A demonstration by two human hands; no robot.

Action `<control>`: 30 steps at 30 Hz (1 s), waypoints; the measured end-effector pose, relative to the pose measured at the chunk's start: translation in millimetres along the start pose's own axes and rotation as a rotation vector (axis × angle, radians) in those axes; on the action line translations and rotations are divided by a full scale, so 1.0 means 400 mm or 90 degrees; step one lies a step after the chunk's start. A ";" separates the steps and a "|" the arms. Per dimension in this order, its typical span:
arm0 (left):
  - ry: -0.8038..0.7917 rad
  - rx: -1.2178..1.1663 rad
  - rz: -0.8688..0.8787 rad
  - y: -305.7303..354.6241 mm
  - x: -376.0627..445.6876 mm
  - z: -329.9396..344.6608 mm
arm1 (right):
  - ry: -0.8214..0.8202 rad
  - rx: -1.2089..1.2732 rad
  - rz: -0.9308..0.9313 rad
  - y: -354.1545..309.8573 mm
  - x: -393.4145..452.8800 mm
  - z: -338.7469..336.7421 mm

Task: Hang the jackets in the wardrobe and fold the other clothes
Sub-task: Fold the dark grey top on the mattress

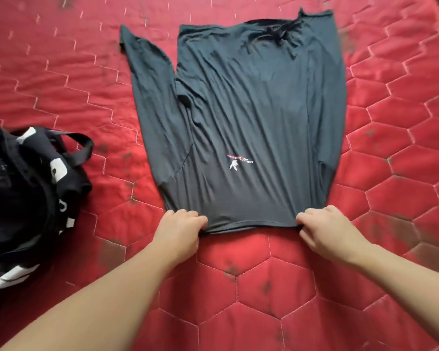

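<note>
Left hand (180, 225) and right hand (322, 224) pinch the dark shirt (251, 117) near edge at lower centre; advise lifting evenly toward frame top.

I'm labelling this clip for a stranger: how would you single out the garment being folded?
On the red quilted bedspread, look at the middle, right of the black-and-white bundle. The dark teal shirt lies flat, both hands gripping its near edge; a small white-and-red logo marks it.

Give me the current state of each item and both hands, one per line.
dark shirt: lying flat on the quilt, right side folded in, left sleeve spread out
left hand: gripping the shirt's near edge
right hand: gripping the shirt's near edge
black and white garment: bunched in a heap, unfolded
red quilt: spread under everything
</note>
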State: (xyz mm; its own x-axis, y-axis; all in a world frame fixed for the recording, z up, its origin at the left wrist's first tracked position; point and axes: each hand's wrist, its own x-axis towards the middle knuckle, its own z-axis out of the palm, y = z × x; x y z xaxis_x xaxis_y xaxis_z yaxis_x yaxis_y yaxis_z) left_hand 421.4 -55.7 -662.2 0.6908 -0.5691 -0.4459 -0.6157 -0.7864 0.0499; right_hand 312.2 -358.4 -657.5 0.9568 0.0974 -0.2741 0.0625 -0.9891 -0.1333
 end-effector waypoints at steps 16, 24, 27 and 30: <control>-0.031 -0.260 0.093 0.357 0.159 -0.165 | 0.206 0.592 0.658 0.158 0.088 -0.047; -0.002 -0.304 0.050 0.535 0.287 -0.165 | 0.158 0.701 0.616 0.232 0.116 -0.031; 0.000 -0.199 0.023 0.569 0.330 -0.166 | 0.120 0.624 0.585 0.278 0.038 -0.029; 0.018 -0.105 0.070 0.601 0.357 -0.169 | 0.078 0.645 0.565 0.315 0.013 -0.028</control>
State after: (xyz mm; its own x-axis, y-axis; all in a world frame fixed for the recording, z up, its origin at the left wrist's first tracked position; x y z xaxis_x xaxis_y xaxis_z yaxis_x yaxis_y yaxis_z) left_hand 397.4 -342.3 -653.4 0.6347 -0.6588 -0.4039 -0.6197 -0.7461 0.2433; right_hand 328.2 -483.8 -664.9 0.5868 -0.5891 -0.5556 -0.7693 -0.1915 -0.6095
